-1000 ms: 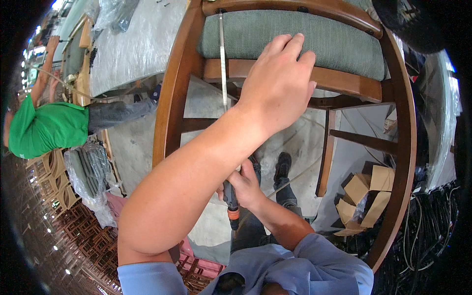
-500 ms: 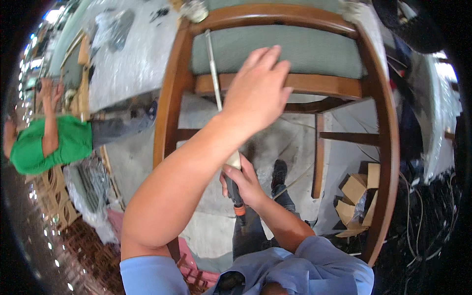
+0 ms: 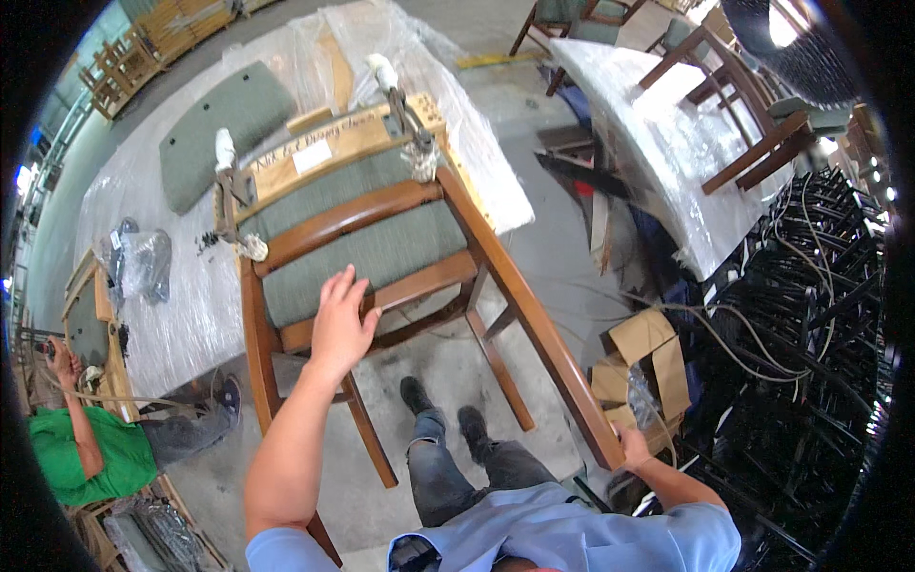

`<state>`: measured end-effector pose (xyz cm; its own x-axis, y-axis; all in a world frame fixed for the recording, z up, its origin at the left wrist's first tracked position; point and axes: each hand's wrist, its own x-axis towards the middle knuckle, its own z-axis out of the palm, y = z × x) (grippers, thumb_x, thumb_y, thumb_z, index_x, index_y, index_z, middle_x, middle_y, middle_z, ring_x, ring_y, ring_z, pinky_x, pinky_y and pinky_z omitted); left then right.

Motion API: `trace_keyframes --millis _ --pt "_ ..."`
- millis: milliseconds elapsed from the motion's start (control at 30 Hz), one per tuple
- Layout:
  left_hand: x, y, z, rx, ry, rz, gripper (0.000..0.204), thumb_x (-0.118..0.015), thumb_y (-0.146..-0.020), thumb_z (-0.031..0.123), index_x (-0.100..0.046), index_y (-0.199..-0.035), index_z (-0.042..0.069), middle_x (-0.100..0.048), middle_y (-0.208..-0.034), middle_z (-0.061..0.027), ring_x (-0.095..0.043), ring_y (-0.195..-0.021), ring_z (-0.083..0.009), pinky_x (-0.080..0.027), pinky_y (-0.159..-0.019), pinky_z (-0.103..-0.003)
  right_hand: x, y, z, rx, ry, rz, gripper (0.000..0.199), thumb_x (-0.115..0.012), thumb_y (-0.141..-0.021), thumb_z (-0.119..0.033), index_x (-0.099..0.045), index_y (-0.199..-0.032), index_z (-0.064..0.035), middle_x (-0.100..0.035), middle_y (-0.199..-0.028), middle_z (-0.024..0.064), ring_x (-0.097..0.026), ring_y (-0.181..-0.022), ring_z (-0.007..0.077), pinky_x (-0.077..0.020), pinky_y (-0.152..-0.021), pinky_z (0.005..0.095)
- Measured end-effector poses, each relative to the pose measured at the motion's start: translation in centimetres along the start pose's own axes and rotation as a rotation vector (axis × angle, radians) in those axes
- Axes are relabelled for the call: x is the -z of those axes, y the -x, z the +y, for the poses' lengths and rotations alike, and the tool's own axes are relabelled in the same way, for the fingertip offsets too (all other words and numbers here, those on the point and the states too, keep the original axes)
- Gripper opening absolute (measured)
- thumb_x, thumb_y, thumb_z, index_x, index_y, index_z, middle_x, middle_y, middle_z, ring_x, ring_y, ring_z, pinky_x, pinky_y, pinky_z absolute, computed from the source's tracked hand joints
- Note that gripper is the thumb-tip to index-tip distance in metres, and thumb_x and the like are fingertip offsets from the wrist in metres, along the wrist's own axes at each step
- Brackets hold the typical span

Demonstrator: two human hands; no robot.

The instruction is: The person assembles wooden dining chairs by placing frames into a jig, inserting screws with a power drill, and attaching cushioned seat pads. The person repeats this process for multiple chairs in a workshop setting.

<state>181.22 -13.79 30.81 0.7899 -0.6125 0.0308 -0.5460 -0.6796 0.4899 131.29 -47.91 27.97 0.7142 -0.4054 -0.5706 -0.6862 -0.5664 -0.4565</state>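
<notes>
A brown wooden chair [image 3: 519, 305] with a grey-green padded panel [image 3: 367, 262] is at the edge of a plastic-covered table, its long legs reaching toward me. My left hand [image 3: 341, 319] is open, fingers spread, over the panel's lower edge and the wooden rail below it. Low on the right, my right hand [image 3: 637, 448] is closed around the end of the chair's right leg, its fingers partly hidden behind the wood. Two metal clamps with white-wrapped ends [image 3: 225, 153] [image 3: 383, 71] stand at a light wooden board [image 3: 319, 153] behind the chair.
A loose green padded panel [image 3: 224, 129] and bagged parts [image 3: 143, 262] lie on the plastic sheeting. An open cardboard box [image 3: 643, 367], cables and stacked black frames [image 3: 801, 334] are on the right. At left, a person in a green shirt [image 3: 91, 458] works with a tool.
My right hand has moved from the long-shafted driver to the right leg's end; the driver is out of sight. My left hand has shifted left. The view has swung, showing more table.
</notes>
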Motion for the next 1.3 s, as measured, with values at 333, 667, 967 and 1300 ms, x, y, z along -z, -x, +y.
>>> trace_keyframes --millis 333,667,967,1300 --pt "1.2 -0.4 -0.9 0.065 0.159 -0.035 0.047 -0.075 -0.085 0.023 -0.064 -0.126 0.002 -0.043 -0.153 -0.0229 -0.037 -0.142 -0.0422 -0.036 -0.117 -0.048 12.1 -32.1 -24.5 0.158 0.258 0.449 0.058 -0.067 -0.088 -0.057 -0.062 -0.106 -0.0027 -0.07 -0.091 0.0259 -0.068 -0.09 0.0448 -0.0523 -0.077 0.0528" --pt "15.8 -5.8 -1.8 0.119 0.398 0.559 0.01 -0.064 -0.094 0.01 -0.07 -0.097 0.002 -0.072 -0.096 -0.0149 -0.071 -0.091 -0.03 -0.055 -0.082 -0.038 12.6 -48.0 -39.5 0.042 0.551 0.294 0.06 -0.063 -0.087 -0.055 -0.07 -0.116 -0.0024 -0.064 -0.123 0.025 -0.061 -0.118 0.0403 -0.0522 -0.096 0.0486" --pt "16.4 -28.8 -24.3 0.477 0.713 0.517 0.034 -0.069 -0.095 0.028 -0.063 -0.107 -0.003 -0.067 -0.082 -0.015 -0.065 -0.072 -0.0257 -0.052 -0.065 -0.038 18.4 -56.1 -60.3 0.296 -0.358 0.379 0.058 -0.062 -0.095 -0.051 -0.073 -0.102 0.006 -0.074 -0.088 0.0209 -0.072 -0.085 0.0341 -0.0538 -0.08 0.0452" --pt "14.4 -32.0 -24.8 0.75 1.066 0.361 0.042 -0.059 -0.101 0.033 -0.056 -0.073 0.002 -0.052 -0.055 -0.0094 -0.051 -0.041 -0.0229 -0.04 -0.038 -0.038 21.8 -50.3 -64.0 0.588 -0.813 0.225 0.045 -0.061 -0.097 -0.046 -0.064 -0.098 -0.0016 -0.062 -0.074 0.0052 -0.06 -0.067 0.017 -0.0507 -0.067 0.0372"
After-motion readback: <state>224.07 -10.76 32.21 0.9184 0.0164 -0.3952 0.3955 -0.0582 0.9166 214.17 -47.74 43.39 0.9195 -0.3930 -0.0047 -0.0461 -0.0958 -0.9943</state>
